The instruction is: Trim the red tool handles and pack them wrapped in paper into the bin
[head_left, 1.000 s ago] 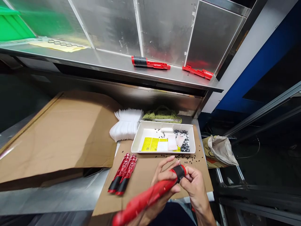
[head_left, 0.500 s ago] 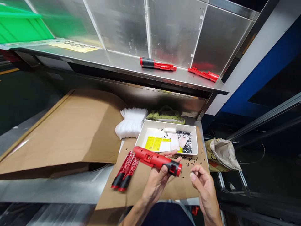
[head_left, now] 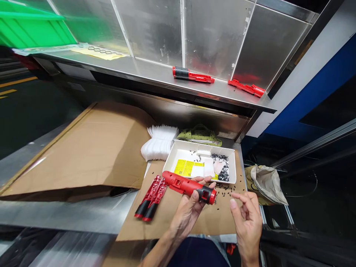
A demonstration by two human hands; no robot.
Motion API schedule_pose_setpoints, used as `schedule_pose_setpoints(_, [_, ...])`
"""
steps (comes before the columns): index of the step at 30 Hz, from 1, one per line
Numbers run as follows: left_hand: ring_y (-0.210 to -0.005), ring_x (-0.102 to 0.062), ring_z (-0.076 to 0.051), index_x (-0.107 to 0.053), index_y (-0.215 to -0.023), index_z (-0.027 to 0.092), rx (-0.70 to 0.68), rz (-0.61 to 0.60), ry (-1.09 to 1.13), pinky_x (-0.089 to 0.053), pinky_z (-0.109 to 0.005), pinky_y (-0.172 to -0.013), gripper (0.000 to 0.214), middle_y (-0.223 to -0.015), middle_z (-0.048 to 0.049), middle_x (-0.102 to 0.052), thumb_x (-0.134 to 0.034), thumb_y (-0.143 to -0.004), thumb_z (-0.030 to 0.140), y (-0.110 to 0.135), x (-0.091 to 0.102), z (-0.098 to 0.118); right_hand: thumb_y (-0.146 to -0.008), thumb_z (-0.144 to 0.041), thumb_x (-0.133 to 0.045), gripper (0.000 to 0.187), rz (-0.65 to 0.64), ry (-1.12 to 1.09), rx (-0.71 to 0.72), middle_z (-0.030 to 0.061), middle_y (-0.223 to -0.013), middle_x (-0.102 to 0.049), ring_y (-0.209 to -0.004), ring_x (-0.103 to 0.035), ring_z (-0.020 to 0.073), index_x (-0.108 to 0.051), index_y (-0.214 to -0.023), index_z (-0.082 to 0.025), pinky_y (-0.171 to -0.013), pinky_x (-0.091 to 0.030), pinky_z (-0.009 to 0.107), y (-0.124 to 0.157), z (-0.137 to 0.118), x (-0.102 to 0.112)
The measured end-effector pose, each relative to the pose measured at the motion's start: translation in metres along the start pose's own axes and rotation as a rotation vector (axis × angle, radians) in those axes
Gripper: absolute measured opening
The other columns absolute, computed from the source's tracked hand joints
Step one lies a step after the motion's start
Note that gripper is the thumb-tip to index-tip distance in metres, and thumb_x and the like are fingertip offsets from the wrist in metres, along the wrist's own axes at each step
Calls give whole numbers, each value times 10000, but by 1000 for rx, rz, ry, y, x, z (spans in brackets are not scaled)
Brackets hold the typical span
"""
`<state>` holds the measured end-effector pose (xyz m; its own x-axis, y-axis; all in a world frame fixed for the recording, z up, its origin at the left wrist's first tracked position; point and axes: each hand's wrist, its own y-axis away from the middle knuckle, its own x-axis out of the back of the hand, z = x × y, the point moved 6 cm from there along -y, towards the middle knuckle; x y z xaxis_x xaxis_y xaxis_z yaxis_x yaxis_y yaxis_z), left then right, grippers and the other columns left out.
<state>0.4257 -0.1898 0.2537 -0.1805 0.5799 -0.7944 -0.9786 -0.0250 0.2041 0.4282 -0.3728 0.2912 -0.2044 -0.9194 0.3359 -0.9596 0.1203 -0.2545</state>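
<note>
**A:** Grip on L hand (head_left: 189, 213)?

**B:** Wrapping round red handle (head_left: 180, 185), fingers pressed together underneath, thumb lying across near side, close to black sleeve (head_left: 205, 194). Handle sitting low centre of frame, just above cardboard sheet (head_left: 194, 222), just in front of white tray (head_left: 235, 163).

**A:** R hand (head_left: 247, 224)?

**B:** Spread wide, holding nothing, hanging lower right of frame, apart from handle.

**A:** Weak spots?

**B:** Judging by the hold: L hand alone carrying handle, so long red end possibly tipping and slipping out, esp. w/ smooth plastic.

**A:** Landing where?

**B:** Right among tiny black bits (head_left: 224, 193) lying loose on cardboard, probably scattering them past sheet edge.

**A:** Other trouble?

**B:** Tray sitting close behind handle, full of more black bits (head_left: 222, 172). Bumping rim possibly spilling those too. Also two red casings (head_left: 152, 198) lying just left of handle; careless swing possibly knocking them off cardboard.
</note>
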Motion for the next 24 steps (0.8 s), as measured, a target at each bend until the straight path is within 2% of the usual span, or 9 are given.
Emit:
schedule_pose_setpoints(2, [-1205,-658,-311,-653,-1123,266,-30,7,-24,-496,-446,-1053,510,-1354,-102,-661,-871,-708,464,0,1,-1,-851,-436,-717,219,-91,-50,-19,28,-905,-460,-608,-430,106,-788,-893,-233,-523,-394,239,5,-6,-8])
schedule_pose_setpoints(8, [-1266,-613,-348,-682,-1111,317,-190,-105,-127,-470,-503,-1092,450,-1487,-77,-547,-838,-732,503,2,0,-10,-799,-514,-727,290,-173,-193,-178,38,-954,-407,-715,-441,148,-797,-872,-243,-597,-408,273,9,-17,-35])
schedule_pose_setpoints(11, [-1291,-591,-355,-693,-1119,334,-202,-150,-194,-451,-521,-1108,426,-1530,-69,-492,-819,-752,510,4,-2,-13,-807,-517,-706,296,-232,-234,-199,36,-930,-391,-797,-456,181,-786,-817,-233,-642,-418,279,8,-21,-43])
schedule_pose_setpoints(18, [-1273,-603,-340,-700,-1131,350,-220,-230,-274,-456,-510,-1110,367,-1515,-58,-487,-796,-794,464,8,-9,-7,-785,-483,-722,281,-222,-341,-235,30,-902,-385,-835,-440,189,-756,-724,-211,-636,-415,263,7,-16,-45])
schedule_pose_setpoints(24, [-1249,-620,-339,-696,-1115,339,-229,-252,-295,-470,-523,-1097,350,-1457,-72,-534,-791,-800,458,7,-8,-6,-739,-466,-771,257,-249,-433,-223,15,-858,-401,-847,-454,192,-736,-673,-220,-771,-445,304,2,-16,-47])
